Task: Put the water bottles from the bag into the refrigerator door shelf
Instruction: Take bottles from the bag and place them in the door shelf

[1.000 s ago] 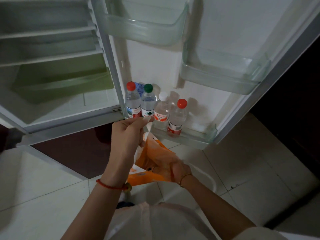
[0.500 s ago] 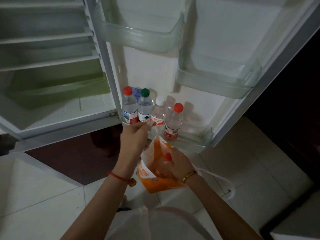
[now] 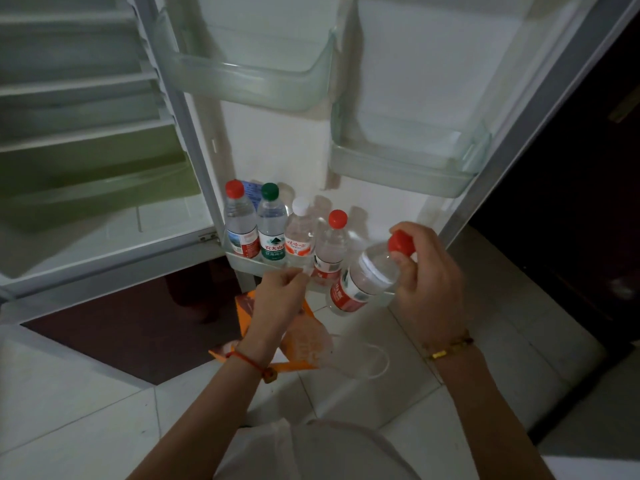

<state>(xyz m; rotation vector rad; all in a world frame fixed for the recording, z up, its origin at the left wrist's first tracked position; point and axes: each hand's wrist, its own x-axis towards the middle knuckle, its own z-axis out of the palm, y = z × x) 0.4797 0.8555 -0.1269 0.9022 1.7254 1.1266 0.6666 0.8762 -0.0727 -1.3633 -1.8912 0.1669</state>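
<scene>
My right hand [image 3: 431,278] grips a clear water bottle with a red cap and red label [image 3: 360,282] near its neck, tilted, just in front of the right part of the bottom door shelf [image 3: 242,263]. My left hand [image 3: 280,296] pinches the white handle of the orange bag [image 3: 304,341], which hangs below it. Several bottles stand in a row on the bottom door shelf: a red-capped one [image 3: 239,226], a green-capped one [image 3: 272,230], a white-capped one [image 3: 299,233] and another red-capped one [image 3: 330,247].
The refrigerator door stands open with an upper door bin [image 3: 249,81] and a middle door bin [image 3: 405,168] above the bottles. The refrigerator interior with shelves [image 3: 79,133] lies to the left. White floor tiles [image 3: 69,410] and a dark red floor patch [image 3: 121,323] lie below.
My right hand has come up out of the orange bag with a red-capped bottle and moved right toward the bottom door shelf. My left hand still holds the bag.
</scene>
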